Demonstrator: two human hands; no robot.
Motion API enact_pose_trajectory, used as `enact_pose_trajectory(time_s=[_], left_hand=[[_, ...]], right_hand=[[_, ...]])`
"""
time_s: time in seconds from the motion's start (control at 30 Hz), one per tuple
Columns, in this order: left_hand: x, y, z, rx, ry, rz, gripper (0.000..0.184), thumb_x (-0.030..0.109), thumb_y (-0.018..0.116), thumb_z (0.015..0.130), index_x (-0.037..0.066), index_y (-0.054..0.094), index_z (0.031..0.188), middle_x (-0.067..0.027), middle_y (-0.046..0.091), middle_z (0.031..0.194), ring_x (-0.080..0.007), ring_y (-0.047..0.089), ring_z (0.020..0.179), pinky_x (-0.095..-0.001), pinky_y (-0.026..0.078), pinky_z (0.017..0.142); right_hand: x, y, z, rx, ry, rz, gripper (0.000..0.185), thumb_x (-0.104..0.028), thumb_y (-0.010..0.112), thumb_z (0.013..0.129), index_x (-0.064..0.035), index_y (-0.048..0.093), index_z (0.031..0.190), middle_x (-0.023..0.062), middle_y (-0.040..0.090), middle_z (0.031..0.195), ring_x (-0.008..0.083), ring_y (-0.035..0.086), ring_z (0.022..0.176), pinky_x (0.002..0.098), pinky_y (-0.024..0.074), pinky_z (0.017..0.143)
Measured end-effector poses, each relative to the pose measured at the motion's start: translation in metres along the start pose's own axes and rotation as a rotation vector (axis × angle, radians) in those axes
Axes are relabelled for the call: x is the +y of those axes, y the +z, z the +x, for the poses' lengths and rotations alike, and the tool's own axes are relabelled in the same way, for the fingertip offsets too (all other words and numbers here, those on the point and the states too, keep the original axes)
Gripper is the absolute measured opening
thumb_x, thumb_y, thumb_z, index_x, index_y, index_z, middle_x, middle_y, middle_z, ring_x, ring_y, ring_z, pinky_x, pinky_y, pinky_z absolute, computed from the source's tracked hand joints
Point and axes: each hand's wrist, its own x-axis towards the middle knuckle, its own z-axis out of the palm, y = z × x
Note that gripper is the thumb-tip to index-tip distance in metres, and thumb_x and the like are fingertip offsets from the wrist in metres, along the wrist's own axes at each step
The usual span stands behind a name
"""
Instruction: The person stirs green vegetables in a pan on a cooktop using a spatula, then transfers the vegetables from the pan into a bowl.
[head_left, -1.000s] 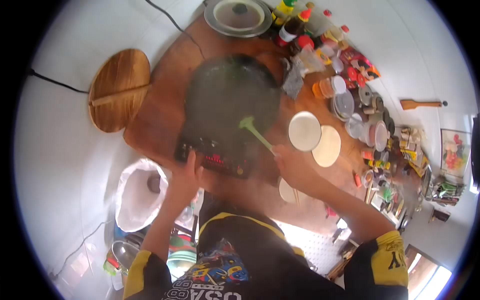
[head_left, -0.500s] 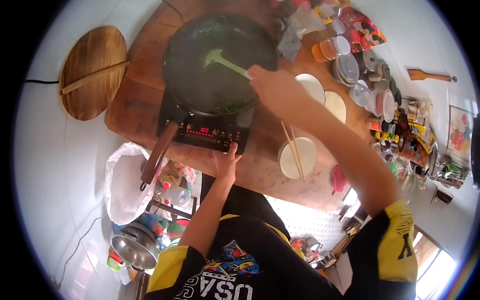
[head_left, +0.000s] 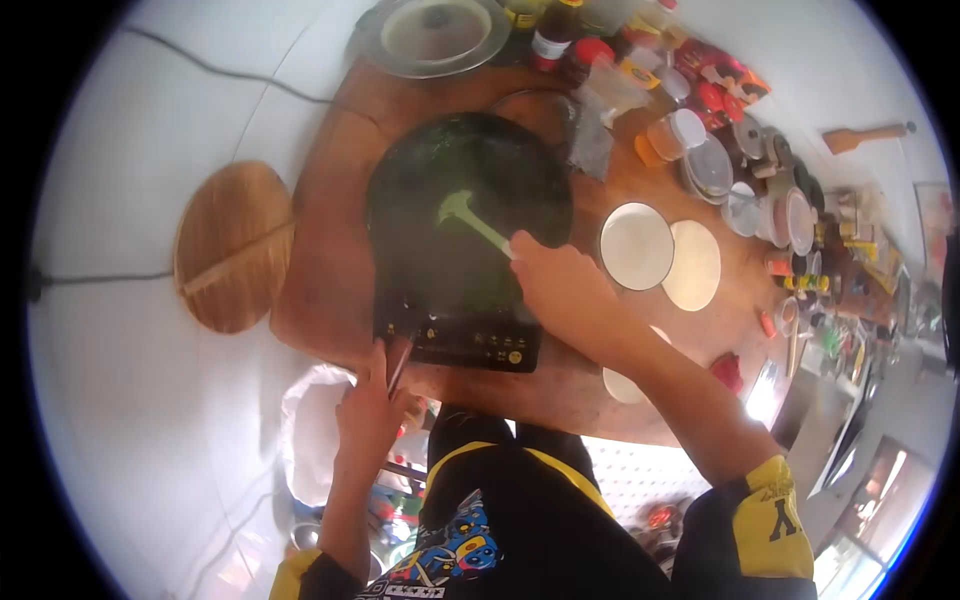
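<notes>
A dark frying pan [head_left: 400, 180] sits on a black induction cooker [head_left: 455, 352]. Steam or blur hides most of what is inside it. My left hand [head_left: 370, 410] is closed round the pan's brown handle [head_left: 399, 362], at the table's front edge. In my right hand [head_left: 560, 290] is a pale green spatula [head_left: 482, 228], its head resting inside the pan. No red digits show on the cooker's panel. Right of the pan are a white bowl [head_left: 637, 246] and a pale plate [head_left: 698, 266]. Another pale bowl [head_left: 622, 386] is partly covered by my right forearm.
A round wooden lid [head_left: 225, 245] leans at the left wall. A glass lid [head_left: 437, 38] lies at the back. Jars [head_left: 672, 135] and lidded containers [head_left: 708, 167] line the table's right side. A white-lined bin [head_left: 310, 430] stands below the front edge.
My left hand has moved from the cooker's panel to the pan's handle. The panel's red lights have gone out. My right hand still holds the spatula in the pan. The view has shifted.
</notes>
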Motion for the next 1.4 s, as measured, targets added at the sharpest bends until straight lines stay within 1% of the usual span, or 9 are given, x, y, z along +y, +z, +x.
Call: enact_pose_trajectory(time_s=[0.13, 0.2, 0.3, 0.5, 0.73, 0.93, 1.1, 1.23, 1.4], left_hand=[[-0.009, -0.003, 0.010, -0.137, 0.006, -0.047, 0.065, 0.019, 0.059, 0.089, 0.008, 0.028, 0.146, -0.0281, 0.065, 0.086, -0.0487, 0.062, 0.084, -0.0539, 0.049, 0.077], [-0.009, -0.002, 0.011, -0.218, -0.041, -0.140, 0.064, 0.016, 0.057, 0.090, 0.008, 0.026, 0.145, -0.0277, 0.065, 0.084, -0.0490, 0.062, 0.079, -0.0535, 0.050, 0.072], [-0.005, 0.001, 0.015, -0.195, -0.022, -0.095, 0.063, 0.013, 0.056, 0.089, 0.007, 0.027, 0.144, -0.0281, 0.065, 0.083, -0.0485, 0.063, 0.077, -0.0533, 0.050, 0.068], [0.000, -0.004, 0.015, -0.294, -0.086, -0.084, 0.057, 0.011, 0.056, 0.088, 0.005, 0.028, 0.138, -0.0266, 0.065, 0.078, -0.0475, 0.063, 0.074, -0.0552, 0.050, 0.067], [0.009, 0.008, 0.004, -0.160, -0.024, -0.068, 0.047, 0.013, 0.056, 0.089, 0.004, 0.034, 0.130, -0.0269, 0.065, 0.074, -0.0483, 0.063, 0.070, -0.0566, 0.049, 0.066], [0.020, 0.016, -0.004, -0.134, -0.033, -0.121, 0.042, 0.010, 0.060, 0.088, 0.002, 0.040, 0.124, -0.0288, 0.051, 0.114, -0.0482, 0.057, 0.099, -0.0544, 0.050, 0.076], [0.015, 0.029, -0.007, -0.055, -0.015, -0.095, 0.043, 0.014, 0.059, 0.089, 0.003, 0.040, 0.127, -0.0288, 0.058, 0.106, -0.0483, 0.059, 0.094, -0.0551, 0.049, 0.077], [0.010, 0.037, -0.012, 0.103, 0.140, -0.028, 0.046, 0.016, 0.057, 0.089, 0.003, 0.039, 0.130, -0.0316, 0.058, 0.113, -0.0504, 0.061, 0.089, -0.0569, 0.049, 0.080], [0.019, 0.016, -0.010, 0.063, 0.091, -0.161, 0.049, 0.014, 0.060, 0.087, 0.004, 0.039, 0.130, -0.0308, 0.058, 0.115, -0.0502, 0.061, 0.088, -0.0556, 0.047, 0.086]], right_hand=[[0.013, 0.020, 0.003, 0.148, 0.144, 0.619, 0.012, -0.021, 0.047, 0.101, -0.0105, 0.050, 0.104, 0.0122, 0.057, 0.065, 0.0259, 0.061, 0.055, 0.0377, 0.0483, 0.048], [-0.013, 0.039, 0.026, 0.306, 0.649, 1.444, 0.015, -0.028, 0.047, 0.102, -0.0133, 0.045, 0.105, -0.0014, 0.041, 0.058, 0.0096, 0.037, 0.042, 0.0276, 0.0299, 0.036], [-0.077, 0.067, 0.064, 0.349, 0.658, 1.938, 0.009, -0.029, 0.046, 0.103, -0.0208, 0.043, 0.104, -0.0034, 0.036, 0.058, 0.0068, 0.033, 0.042, 0.0240, 0.0240, 0.036], [-0.063, 0.121, -0.021, 0.091, 0.251, 0.726, 0.011, -0.021, 0.048, 0.098, -0.0142, 0.045, 0.107, 0.0277, 0.062, 0.074, 0.0475, 0.062, 0.069, 0.0548, 0.0492, 0.055], [0.011, 0.011, -0.028, 0.034, 0.089, 0.128, 0.019, -0.023, 0.053, 0.095, -0.0113, 0.047, 0.108, 0.0209, 0.062, 0.065, 0.0436, 0.063, 0.065, 0.0534, 0.0492, 0.055], [0.018, 0.056, -0.011, -0.010, 0.083, 0.061, 0.014, -0.020, 0.050, 0.096, -0.0117, 0.047, 0.106, 0.0207, 0.060, 0.066, 0.0429, 0.061, 0.063, 0.0540, 0.0461, 0.054], [0.029, -0.020, -0.065, -0.165, 0.014, -0.171, 0.014, -0.016, 0.052, 0.092, -0.0088, 0.049, 0.103, 0.0191, 0.060, 0.073, 0.0370, 0.064, 0.071, 0.0480, 0.0502, 0.061], [0.011, -0.099, -0.058, -0.335, 0.111, -0.170, 0.011, -0.014, 0.051, 0.094, -0.0102, 0.052, 0.104, 0.0188, 0.064, 0.072, 0.0411, 0.064, 0.068, 0.0525, 0.0494, 0.061], [0.018, -0.030, -0.008, -0.268, -0.023, 0.004, 0.012, -0.015, 0.051, 0.095, -0.0110, 0.051, 0.106, 0.0201, 0.065, 0.076, 0.0421, 0.064, 0.071, 0.0526, 0.0500, 0.063]])
